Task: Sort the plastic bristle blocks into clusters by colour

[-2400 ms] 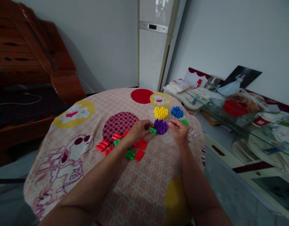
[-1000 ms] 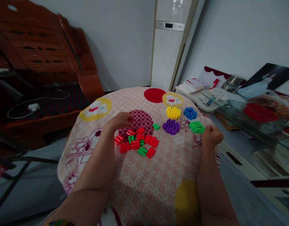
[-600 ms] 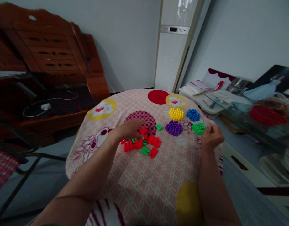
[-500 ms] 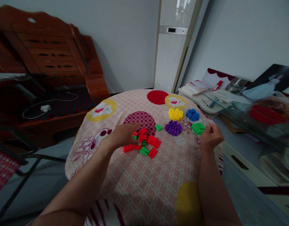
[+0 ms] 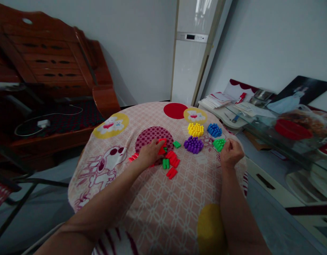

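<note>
My left hand (image 5: pixel 152 153) is down in a loose pile of red and green plastic pieces, its fingers curled around red pieces (image 5: pixel 162 146). The palm hides part of the pile. Just right of it lie more red pieces (image 5: pixel 173 159), a green pair (image 5: pixel 166 163) and a lone green piece (image 5: pixel 176 144). My right hand (image 5: pixel 232 152) is closed beside a cluster of upright green peg-like pieces (image 5: pixel 219 144), its fingertips at their right edge. Whatever those fingers hold is hidden. Purple (image 5: pixel 193 145), yellow (image 5: pixel 195 130) and blue (image 5: pixel 214 130) clusters stand close by.
A patterned cloth (image 5: pixel 163 205) covers the round table. Right of it is a glass-topped cabinet (image 5: pixel 259 124) with papers and a red basket (image 5: pixel 293 129). A wooden bench (image 5: pixel 50 71) stands at the back left, a tall white unit (image 5: pixel 188 67) behind the table.
My left hand has lowered from above the pile into it, curling its fingers and shifting some red and green pieces. My right hand remains closed by the green cluster. The view has shifted slightly.
</note>
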The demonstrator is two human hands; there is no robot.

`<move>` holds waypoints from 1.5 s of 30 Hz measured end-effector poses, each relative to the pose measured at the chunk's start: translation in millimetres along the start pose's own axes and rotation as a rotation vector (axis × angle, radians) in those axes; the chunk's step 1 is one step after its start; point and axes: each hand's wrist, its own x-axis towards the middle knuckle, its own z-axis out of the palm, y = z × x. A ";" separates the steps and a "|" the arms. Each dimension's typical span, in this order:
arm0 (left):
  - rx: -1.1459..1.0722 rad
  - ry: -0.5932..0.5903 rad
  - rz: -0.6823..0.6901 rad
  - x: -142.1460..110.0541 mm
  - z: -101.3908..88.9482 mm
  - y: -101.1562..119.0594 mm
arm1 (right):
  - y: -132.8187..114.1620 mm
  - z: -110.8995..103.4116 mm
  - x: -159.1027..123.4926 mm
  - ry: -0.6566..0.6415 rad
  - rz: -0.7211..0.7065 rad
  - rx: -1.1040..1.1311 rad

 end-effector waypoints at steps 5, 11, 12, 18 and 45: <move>-0.067 0.060 0.033 36.8 2.4 -6.7 | -2.7 -1.2 -2.0 -0.010 -0.003 0.025; -0.100 0.002 0.000 51.1 -10.4 -19.1 | -15.3 -1.0 -5.3 -0.068 -0.018 0.014; -0.109 0.016 0.008 51.0 -14.2 -23.4 | -17.6 -0.9 -5.6 -0.082 -0.018 0.013; -0.174 0.179 -0.014 47.5 -30.5 -29.4 | -24.7 -1.3 -5.7 -0.121 -0.017 0.018; -0.617 0.419 0.443 21.8 -16.6 66.1 | -121.0 -15.7 -28.1 -0.813 0.182 0.797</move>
